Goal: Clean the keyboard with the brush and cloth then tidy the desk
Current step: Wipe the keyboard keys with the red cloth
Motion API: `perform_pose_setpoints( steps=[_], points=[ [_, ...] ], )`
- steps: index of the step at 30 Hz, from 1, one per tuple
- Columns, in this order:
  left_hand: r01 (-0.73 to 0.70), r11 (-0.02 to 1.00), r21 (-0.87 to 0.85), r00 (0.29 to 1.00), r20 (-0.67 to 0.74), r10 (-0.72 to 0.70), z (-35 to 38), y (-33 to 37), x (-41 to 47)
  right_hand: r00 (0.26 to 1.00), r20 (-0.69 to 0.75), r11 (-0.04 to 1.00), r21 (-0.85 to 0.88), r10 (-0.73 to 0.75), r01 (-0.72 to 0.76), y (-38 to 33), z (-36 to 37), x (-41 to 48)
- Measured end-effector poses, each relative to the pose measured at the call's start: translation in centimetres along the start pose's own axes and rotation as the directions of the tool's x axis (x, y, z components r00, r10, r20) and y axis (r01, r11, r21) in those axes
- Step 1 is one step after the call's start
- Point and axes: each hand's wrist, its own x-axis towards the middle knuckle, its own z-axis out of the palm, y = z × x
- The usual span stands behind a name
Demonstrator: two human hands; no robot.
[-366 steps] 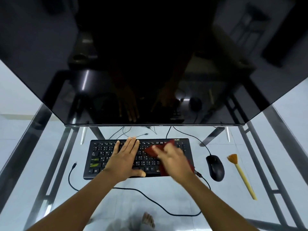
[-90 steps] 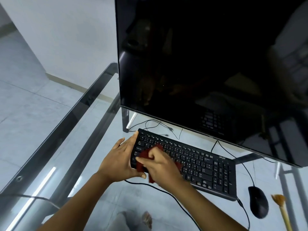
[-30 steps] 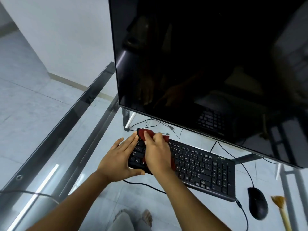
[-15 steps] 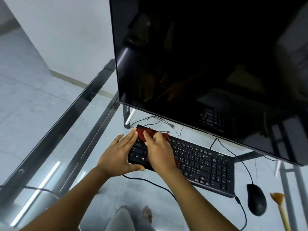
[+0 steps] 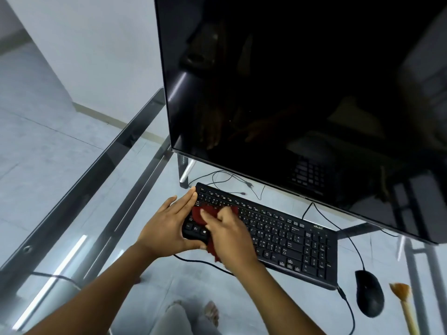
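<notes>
Wiping lower now, the right hand, fingers bent, rubs the cloth on the keyboard while the left hand clasps its end.

I am counting one keyboard, one red cloth lying on its left end, one mouse and one brush sitting to its right, one monitor standing behind it.
</notes>
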Motion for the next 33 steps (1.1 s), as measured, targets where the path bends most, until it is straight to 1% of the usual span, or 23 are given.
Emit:
perform_pose_setpoints(
  steps=[2,4,6,8,10,11,12,14,15,16,17,19,20,21,23,25,26,27,28,29,31,32,33],
  points=[
    [0.003,1.0,0.009,1.0,0.013,-0.003,-0.1,0.0,0.0,0.99,-0.113,0.996,-0.03,0.08,-0.084,2.5,-1.7,-1.2],
    [-0.001,1.0,0.017,0.999,0.033,0.001,0.0,0.1,0.0,0.948,-0.205,0.97,0.031,0.243,-0.242,4.8,-3.0,-2.3],
    [0.005,1.0,0.018,1.0,0.02,-0.005,0.0,0.1,0.0,0.917,-0.257,0.952,0.048,0.304,-0.302,6.6,-2.6,-2.8],
    [0.007,1.0,0.03,1.0,0.021,-0.008,-0.1,0.1,0.1,0.945,-0.227,0.963,-0.073,0.237,-0.259,5.3,-1.4,-3.3],
    [0.015,0.999,0.036,1.0,0.012,-0.015,-0.1,0.1,-0.1,0.976,-0.151,0.987,-0.018,0.154,-0.159,2.2,0.0,-2.8],
    [0.02,0.999,0.029,1.0,0.014,-0.02,-0.1,0.2,-0.1,0.996,-0.051,0.995,0.064,0.077,-0.074,1.1,0.7,-2.5],
    [0.022,0.999,0.023,1.0,0.018,-0.022,-0.1,0.3,-0.1,0.999,0.025,0.997,0.066,-0.03,0.028,0.6,0.8,-2.1],
    [0.022,1.0,0.02,1.0,0.015,-0.023,-0.1,0.4,-0.1,0.998,0.064,0.999,0.045,-0.014,0.012,1.3,-0.9,-1.9],
    [0.022,1.0,0.021,1.0,0.013,-0.022,-0.2,0.4,-0.1,0.999,0.024,0.995,-0.089,-0.033,0.035,2.3,-2.3,-2.2],
    [0.019,1.0,0.023,1.0,0.018,-0.019,-0.2,0.3,0.0,1.0,-0.006,0.984,-0.176,-0.017,0.016,3.9,-3.4,-2.4],
    [0.016,1.0,0.026,1.0,0.023,-0.016,-0.2,0.3,0.0,0.999,-0.027,0.979,-0.2,0.041,-0.045,5.5,-4.6,-2.6],
    [0.01,1.0,0.022,1.0,0.017,-0.011,-0.3,0.2,0.0,0.966,-0.134,0.955,-0.174,0.219,-0.241,9.0,-6.1,-3.2],
    [0.007,1.0,0.022,1.0,0.016,-0.008,-0.3,0.3,0.0,0.953,-0.202,0.943,-0.203,0.224,-0.264,9.6,-6.5,-3.4],
    [0.004,1.0,0.025,1.0,0.018,-0.004,-0.2,0.3,0.0,0.955,-0.195,0.931,-0.244,0.225,-0.27,9.5,-6.2,-3.5],
    [0.002,1.0,0.025,1.0,0.021,-0.002,-0.1,0.3,-0.1,0.974,-0.145,0.954,-0.22,0.176,-0.205,7.4,-4.8,-3.5],
    [0.006,1.0,0.02,1.0,0.026,-0.007,-0.1,0.4,-0.2,1.0,-0.007,0.969,-0.248,0.02,-0.021,4.2,-3.6,-3.2],
    [0.006,1.0,0.02,1.0,0.027,-0.006,-0.2,0.4,-0.1,0.995,0.065,0.965,-0.248,-0.075,0.089,3.3,-3.1,-2.7],
    [0.005,1.0,0.019,1.0,0.028,-0.006,-0.2,0.3,-0.1,0.986,0.107,0.953,-0.263,-0.124,0.148,2.8,-3.0,-2.0],
    [0.006,1.0,0.016,0.999,0.031,-0.006,-0.3,0.3,0.0,0.986,0.088,0.946,-0.28,-0.145,0.164,3.1,-3.0,-1.1],
    [0.008,1.0,0.015,0.999,0.034,-0.009,-0.3,0.3,0.0,0.993,0.019,0.956,-0.27,-0.113,0.114,3.7,-3.2,-0.2],
    [0.009,1.0,0.02,0.999,0.031,-0.009,-0.3,0.2,0.0,0.987,-0.128,0.97,-0.211,0.094,-0.12,5.1,-3.7,1.6],
    [0.006,1.0,0.022,1.0,0.028,-0.007,-0.3,0.3,-0.1,0.973,-0.187,0.954,-0.243,0.132,-0.176,5.1,-3.7,2.2],
    [0.007,1.0,0.02,1.0,0.027,-0.007,-0.2,0.3,0.0,0.972,-0.196,0.958,-0.231,0.126,-0.171,4.8,-3.2,2.6]
  ],
)
